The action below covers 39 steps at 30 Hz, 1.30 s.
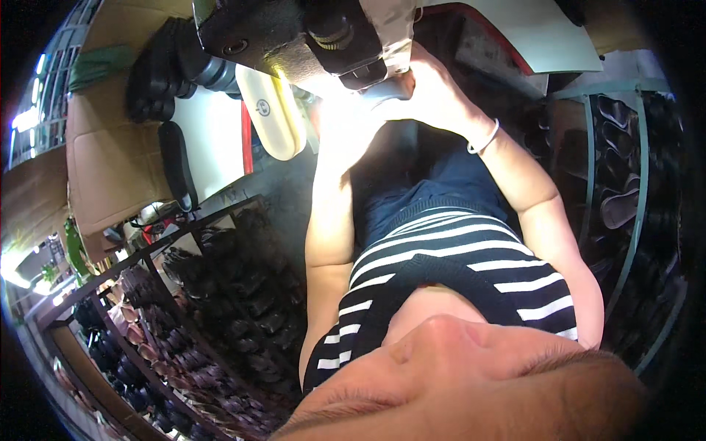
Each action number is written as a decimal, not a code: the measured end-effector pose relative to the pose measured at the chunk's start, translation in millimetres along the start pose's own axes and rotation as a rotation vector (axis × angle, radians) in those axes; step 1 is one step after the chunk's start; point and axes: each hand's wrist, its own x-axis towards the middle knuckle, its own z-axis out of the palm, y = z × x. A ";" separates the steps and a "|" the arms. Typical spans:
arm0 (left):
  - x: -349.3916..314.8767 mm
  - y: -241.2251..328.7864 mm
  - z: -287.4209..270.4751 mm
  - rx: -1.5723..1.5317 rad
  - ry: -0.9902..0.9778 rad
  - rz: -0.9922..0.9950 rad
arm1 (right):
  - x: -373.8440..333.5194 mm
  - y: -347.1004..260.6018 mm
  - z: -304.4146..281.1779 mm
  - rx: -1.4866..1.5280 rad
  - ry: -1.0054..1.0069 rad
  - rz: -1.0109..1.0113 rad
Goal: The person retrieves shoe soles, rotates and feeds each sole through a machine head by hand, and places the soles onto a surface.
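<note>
At upper centre, I see the right hand (439, 95) angled inward, grasping a dark piece (395, 89); through glare, I can't tell the grip of the left hand (347, 134).

Above the fingers (434, 87), a dark machine (283, 37) was entered as metal-looking, rough, dully glossy. Held in them, a dark piece (390, 90) was noted as smooth. To their left were listed: cream oblong piece (278, 121), plastic-looking, smooth; white tabletop (213, 140), glossy; cardboard (110, 169), matt, creased. Below, striped cloth (456, 250) was recorded, matt.

Racks (643, 147) flank the grey floor (287, 187); bright lights (27, 120) glow far left.
</note>
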 end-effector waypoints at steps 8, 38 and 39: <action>-11.7 -2.9 21.4 0.285 0.237 -0.061 | -168.7 87.2 -1.8 0.453 -0.478 0.909; -135.3 -79.0 -104.1 -0.810 0.276 -0.461 | 9.1 -27.2 -34.2 -0.162 -0.172 0.001; -145.3 -90.5 -104.0 -0.812 0.231 -0.534 | 13.3 -29.4 -32.5 -0.269 -0.161 -0.147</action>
